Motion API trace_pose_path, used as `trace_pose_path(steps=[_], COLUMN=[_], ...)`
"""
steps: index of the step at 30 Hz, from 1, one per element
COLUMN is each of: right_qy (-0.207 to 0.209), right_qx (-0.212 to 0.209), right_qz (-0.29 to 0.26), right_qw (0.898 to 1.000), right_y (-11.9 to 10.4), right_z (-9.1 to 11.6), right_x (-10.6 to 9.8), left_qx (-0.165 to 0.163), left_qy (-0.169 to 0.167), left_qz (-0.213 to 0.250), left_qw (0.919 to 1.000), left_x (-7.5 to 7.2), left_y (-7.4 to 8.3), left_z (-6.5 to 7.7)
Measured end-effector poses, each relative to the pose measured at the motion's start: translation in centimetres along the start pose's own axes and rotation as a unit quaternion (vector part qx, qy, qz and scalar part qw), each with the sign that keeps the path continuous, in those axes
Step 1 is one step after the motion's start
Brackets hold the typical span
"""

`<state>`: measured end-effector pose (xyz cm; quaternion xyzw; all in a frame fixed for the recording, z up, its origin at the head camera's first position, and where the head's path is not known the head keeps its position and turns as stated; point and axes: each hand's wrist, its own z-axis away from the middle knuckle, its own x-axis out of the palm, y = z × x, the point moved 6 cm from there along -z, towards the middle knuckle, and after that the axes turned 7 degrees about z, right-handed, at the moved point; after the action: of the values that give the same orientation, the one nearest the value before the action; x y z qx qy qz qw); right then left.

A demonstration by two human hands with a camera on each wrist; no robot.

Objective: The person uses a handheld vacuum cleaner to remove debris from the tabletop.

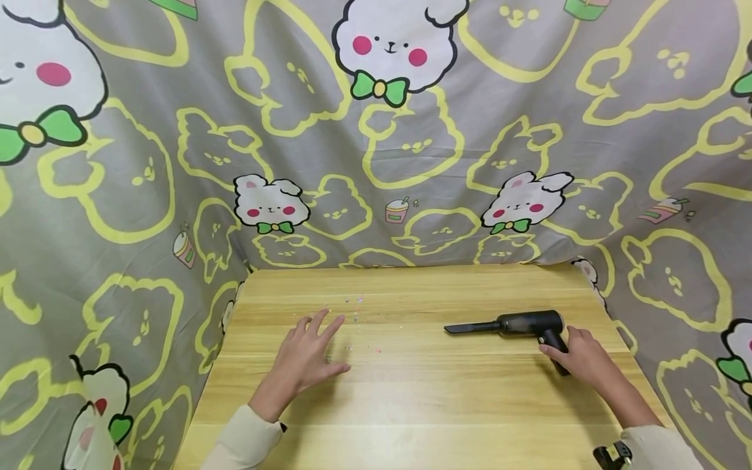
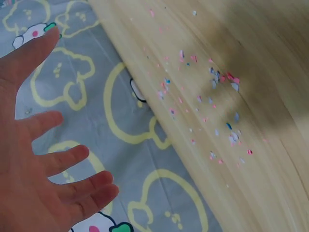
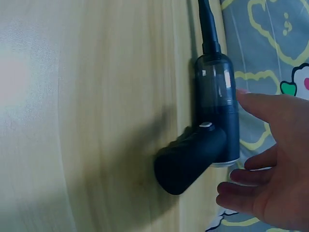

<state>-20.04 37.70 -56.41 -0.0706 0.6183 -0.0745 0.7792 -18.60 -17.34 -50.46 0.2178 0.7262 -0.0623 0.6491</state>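
A black handheld vacuum cleaner (image 1: 525, 323) with a clear dust chamber and a narrow nozzle lies on the wooden table, its nozzle pointing left in the head view. My right hand (image 1: 584, 356) is at its handle, thumb and fingers spread; in the right wrist view the vacuum cleaner (image 3: 217, 92) lies beside the spread fingers, which are not wrapped round it. Over the table's left part my left hand (image 1: 308, 356) hovers with fingers apart, holding nothing. Small pink, blue and white scraps (image 2: 234, 137) lie scattered near it, partly hidden by that hand in the head view.
The light wooden table (image 1: 411, 405) is bordered at the back and both sides by a grey curtain (image 1: 423, 150) with a cartoon animal print. A dark band with a device (image 1: 613, 455) sits at the right sleeve.
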Motion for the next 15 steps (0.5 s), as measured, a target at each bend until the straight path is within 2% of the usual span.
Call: trace_pose_path(steps=[8,15], right_qy=[-0.040,-0.044], right_qx=[0.021,0.027], right_qz=[-0.044,-0.084], right_qw=[0.998,0.995], right_y=[1.2,1.5], right_z=[-1.4,-2.1], right_x=[1.4,2.3], left_qx=[0.007,0.022], left_qy=[0.001,0.006], left_qz=[0.002,-0.003], left_qw=[1.0000,0.9997], left_x=[0.2,0.5], left_y=[0.9,1.6], left_z=[-0.6,-1.2])
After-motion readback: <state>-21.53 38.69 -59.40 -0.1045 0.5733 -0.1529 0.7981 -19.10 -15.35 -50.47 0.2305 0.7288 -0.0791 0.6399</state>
